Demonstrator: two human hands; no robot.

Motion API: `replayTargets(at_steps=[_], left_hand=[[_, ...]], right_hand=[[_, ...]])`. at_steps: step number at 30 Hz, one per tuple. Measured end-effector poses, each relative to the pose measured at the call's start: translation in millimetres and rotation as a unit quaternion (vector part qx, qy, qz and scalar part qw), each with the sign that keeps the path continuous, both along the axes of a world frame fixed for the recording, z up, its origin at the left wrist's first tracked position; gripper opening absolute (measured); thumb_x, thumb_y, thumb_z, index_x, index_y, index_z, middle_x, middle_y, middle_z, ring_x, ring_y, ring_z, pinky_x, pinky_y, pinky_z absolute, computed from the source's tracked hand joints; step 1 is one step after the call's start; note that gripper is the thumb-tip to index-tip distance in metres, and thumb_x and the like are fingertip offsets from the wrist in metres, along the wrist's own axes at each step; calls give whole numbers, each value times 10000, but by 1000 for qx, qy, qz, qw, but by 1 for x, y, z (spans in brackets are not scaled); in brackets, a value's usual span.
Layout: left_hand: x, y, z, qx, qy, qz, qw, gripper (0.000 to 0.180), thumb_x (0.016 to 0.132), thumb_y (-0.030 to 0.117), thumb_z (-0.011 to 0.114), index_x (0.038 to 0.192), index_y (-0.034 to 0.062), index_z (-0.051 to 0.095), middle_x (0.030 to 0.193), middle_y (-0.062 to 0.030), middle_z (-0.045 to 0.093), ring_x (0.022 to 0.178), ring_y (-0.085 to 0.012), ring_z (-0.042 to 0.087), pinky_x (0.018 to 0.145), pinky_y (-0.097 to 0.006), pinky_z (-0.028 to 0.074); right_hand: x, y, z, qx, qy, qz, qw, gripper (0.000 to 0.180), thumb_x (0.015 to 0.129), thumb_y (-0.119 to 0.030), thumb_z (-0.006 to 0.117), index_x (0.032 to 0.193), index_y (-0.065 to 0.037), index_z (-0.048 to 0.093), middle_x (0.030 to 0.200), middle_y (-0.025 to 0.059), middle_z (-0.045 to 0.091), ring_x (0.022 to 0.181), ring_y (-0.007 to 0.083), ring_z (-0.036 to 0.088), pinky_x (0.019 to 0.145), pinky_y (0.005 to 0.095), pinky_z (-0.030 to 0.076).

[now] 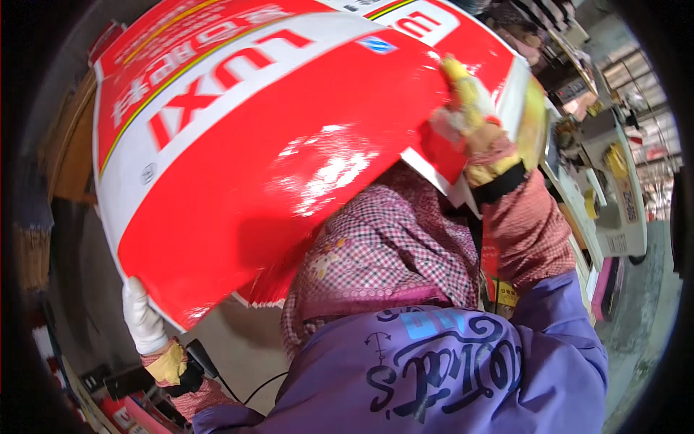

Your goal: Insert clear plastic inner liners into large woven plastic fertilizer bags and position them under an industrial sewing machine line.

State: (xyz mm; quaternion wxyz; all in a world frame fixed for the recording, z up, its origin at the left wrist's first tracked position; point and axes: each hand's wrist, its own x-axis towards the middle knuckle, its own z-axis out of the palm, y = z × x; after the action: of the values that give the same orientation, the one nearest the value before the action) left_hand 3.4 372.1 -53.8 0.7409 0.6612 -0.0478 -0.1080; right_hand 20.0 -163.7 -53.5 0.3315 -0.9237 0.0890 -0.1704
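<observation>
A large glossy printed sheet [289,137], red with white bands and lettering, arches up in front of me. My left hand [143,316], in a white glove, is closed on its lower-left edge. My right hand [470,108], in a glove with yellow fingers, grips the sheet near its right edge; motion blurs the fingertips a little. Another red and white sheet [491,47] shows behind it at the upper right. Beneath the lifted sheet, fanned red edges [264,289] are partly hidden. Below lies checked purple cloth [383,249] over my body.
At the right stands a pale bench or machine [614,192] with yellow items on it. A dark rod-like object with a black cable [264,387] is near my left forearm. Clutter and red printed material [130,412] sit at the lower left. Brown boards [76,155] stand at the far left.
</observation>
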Motion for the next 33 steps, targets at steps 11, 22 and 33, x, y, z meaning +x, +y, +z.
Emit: replayTargets(at_steps=[11, 22, 33], left_hand=[[-64, 89, -211, -229, 351, 277, 865, 409, 899, 277, 512, 1236, 56, 440, 1239, -87, 494, 1110, -251, 479, 973, -414, 374], [-81, 104, -323, 58, 390, 310, 865, 368, 863, 298, 547, 1032, -28, 571, 933, -120, 613, 848, -202, 579, 786, -333, 455], [15, 72, -281, 477, 414, 180, 754, 411, 819, 215, 576, 1087, -93, 529, 1003, -192, 619, 878, -290, 605, 777, -375, 465]], right_hand=[[145, 190, -167, -83, 178, 60, 979, 431, 869, -274, 477, 1252, -80, 447, 778, 189, 604, 724, 355, 629, 595, 422, 518], [192, 218, -230, 12, 505, -83, 859, 782, 749, -689, 451, 1023, 24, 619, 1025, 242, 606, 1018, 361, 569, 848, 418, 448], [193, 221, -283, 37, 304, -125, 944, 558, 763, -502, 559, 991, 6, 594, 924, 217, 614, 890, 338, 598, 736, 422, 463]])
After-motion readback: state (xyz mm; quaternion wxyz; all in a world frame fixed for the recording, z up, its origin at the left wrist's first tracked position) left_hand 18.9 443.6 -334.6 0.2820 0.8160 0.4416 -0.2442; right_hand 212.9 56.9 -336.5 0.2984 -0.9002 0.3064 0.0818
